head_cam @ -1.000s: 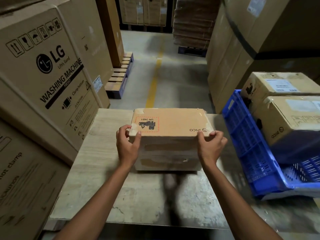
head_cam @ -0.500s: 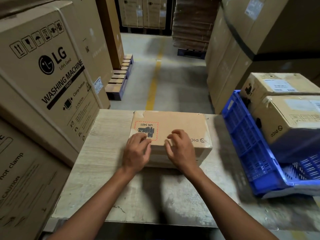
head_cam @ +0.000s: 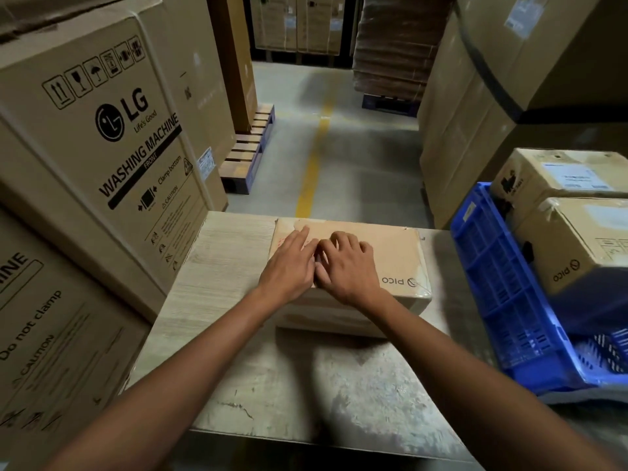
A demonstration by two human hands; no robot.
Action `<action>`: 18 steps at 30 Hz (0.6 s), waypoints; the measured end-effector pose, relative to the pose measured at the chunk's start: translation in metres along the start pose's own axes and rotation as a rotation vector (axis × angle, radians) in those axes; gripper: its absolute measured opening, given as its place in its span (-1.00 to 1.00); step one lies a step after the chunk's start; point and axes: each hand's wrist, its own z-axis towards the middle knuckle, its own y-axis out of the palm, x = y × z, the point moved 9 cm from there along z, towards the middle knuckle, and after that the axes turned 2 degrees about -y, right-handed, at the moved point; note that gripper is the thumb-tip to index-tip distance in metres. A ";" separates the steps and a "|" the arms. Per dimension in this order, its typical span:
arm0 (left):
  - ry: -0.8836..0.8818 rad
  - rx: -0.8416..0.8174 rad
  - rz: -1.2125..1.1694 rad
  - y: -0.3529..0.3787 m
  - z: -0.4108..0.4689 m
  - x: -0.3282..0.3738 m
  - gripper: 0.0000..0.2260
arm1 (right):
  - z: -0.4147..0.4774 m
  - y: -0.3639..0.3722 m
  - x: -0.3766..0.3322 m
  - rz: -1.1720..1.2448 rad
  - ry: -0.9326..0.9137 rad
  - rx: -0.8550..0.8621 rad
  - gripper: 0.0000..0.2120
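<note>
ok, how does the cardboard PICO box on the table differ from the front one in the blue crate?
The brown cardboard box sits on the wooden table; the front cardboard box sits in the blue plastic crate. The left hand and right hand rest on the first; the second is untouched. PICO logo: top face versus side face. Both are taped brown cardboard.

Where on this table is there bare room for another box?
Bare table lies between the PICO box and the near edge, and on its left toward the washing-machine carton. Crowded on the right: the blue crate sits close.
</note>
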 end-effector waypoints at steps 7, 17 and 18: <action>-0.060 -0.067 0.148 0.000 0.015 0.002 -0.59 | 0.009 0.006 0.012 0.119 -0.071 -0.133 -0.45; 0.003 -0.115 0.066 0.033 0.019 0.056 -0.55 | -0.023 0.024 0.060 0.046 0.134 -0.366 -0.37; 0.000 -0.130 0.075 0.033 0.022 0.054 -0.55 | -0.018 0.023 0.060 0.054 0.132 -0.386 -0.38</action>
